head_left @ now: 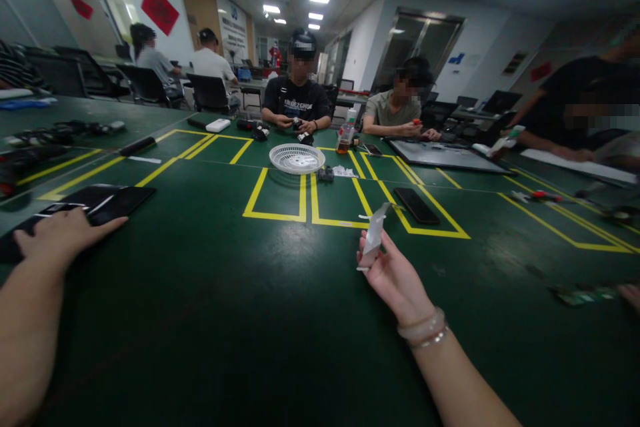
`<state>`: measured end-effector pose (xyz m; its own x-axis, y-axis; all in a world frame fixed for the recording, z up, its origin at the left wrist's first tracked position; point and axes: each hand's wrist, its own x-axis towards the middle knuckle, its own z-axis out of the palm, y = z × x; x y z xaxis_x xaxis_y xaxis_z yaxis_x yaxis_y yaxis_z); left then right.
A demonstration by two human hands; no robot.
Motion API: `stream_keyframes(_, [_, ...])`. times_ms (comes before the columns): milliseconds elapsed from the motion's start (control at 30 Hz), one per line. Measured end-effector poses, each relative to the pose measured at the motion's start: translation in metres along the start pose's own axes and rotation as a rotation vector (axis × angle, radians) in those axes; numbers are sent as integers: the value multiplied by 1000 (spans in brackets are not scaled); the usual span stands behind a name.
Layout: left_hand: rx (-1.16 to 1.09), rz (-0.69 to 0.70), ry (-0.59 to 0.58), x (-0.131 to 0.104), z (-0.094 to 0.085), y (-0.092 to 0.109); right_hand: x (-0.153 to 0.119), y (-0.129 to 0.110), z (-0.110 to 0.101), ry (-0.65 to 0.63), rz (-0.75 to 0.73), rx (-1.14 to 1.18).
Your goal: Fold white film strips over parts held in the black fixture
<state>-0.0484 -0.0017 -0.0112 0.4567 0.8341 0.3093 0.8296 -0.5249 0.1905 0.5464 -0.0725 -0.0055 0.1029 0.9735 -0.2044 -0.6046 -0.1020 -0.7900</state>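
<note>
My left hand (pixel 63 237) lies with fingers spread on a flat black object (pixel 123 203) with light strips on it, at the left of the green table (pixel 280 320). Near the middle right, my right hand (pixel 395 270) is raised over the tabletop, palm up. Its fingers hold a crumpled whitish strip (pixel 375 230), which stands up from the hand. A black phone (pixel 416 205) rests on the table just beyond that hand. Clear and pale bracelets circle my right wrist.
Farther off are a white round basket (pixel 297 159), a bottle (pixel 346 135), a white case (pixel 218 125) and a large framed panel (pixel 445 155). Yellow tape marks the table. Several people sit around it, and dark parts lie at the far left.
</note>
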Motion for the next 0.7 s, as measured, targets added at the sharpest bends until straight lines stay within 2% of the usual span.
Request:
stream_keyframes(100, [189,-219,351,-5,2,-5,1,0,-1,9,-2,-3])
stream_keyframes(133, [227,-249,425,-6,3,-8,1,0,-1,10,-4,-1])
stream_keyframes(200, [264,-264,494,-2,6,-14,0,1,0,1,-6,5])
stream_keyframes(300, [268,-268,457,18,11,-3,-1,0,2,-30,3,18])
stream_keyframes(367, [226,-246,402,39,15,25,-3,-1,4,-29,6,34])
stream_keyframes(433, [148,-170,320,59,20,70,-4,-2,5,-28,-6,35])
stream_keyframes(467, [102,-75,157,68,23,96,-5,-2,6,-32,-21,24])
stream_keyframes(500, [59,0,48,75,27,122,-5,-3,7,-37,-40,6])
stream_keyframes(600, [-62,169,-103,84,41,194,-7,-2,10,-39,-94,-52])
stream_keyframes(700, [-182,289,-167,82,55,237,-10,-1,16,-32,-137,-108])
